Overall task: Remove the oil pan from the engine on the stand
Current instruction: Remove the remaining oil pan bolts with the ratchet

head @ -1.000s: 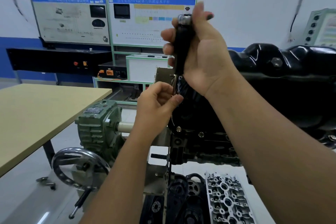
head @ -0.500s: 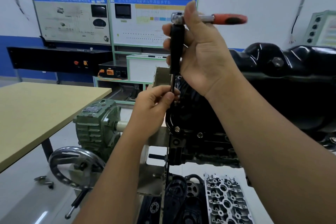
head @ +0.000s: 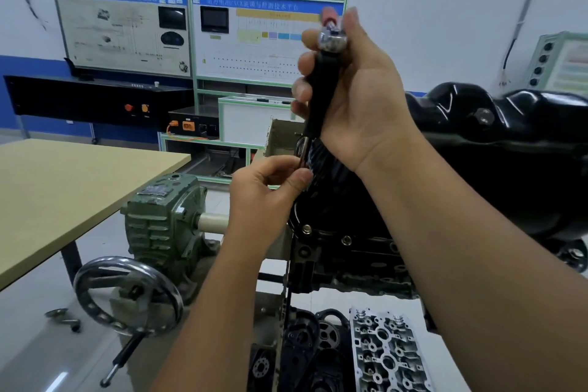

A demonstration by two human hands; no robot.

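The right hand (head: 359,105) curls round a black ratchet extension (head: 321,95); the left hand (head: 267,188) fingers pinch its thin steel tip. Glossy, lumpy black oil pan (head: 509,143) sits at 3 o'clock; green ribbed gearbox (head: 162,223) at 9.

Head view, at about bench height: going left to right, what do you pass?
Wooden table → green gearbox with its handwheel below → left hand pinching the lower end of the tool → right hand gripping the ratchet → black oil pan on the engine.
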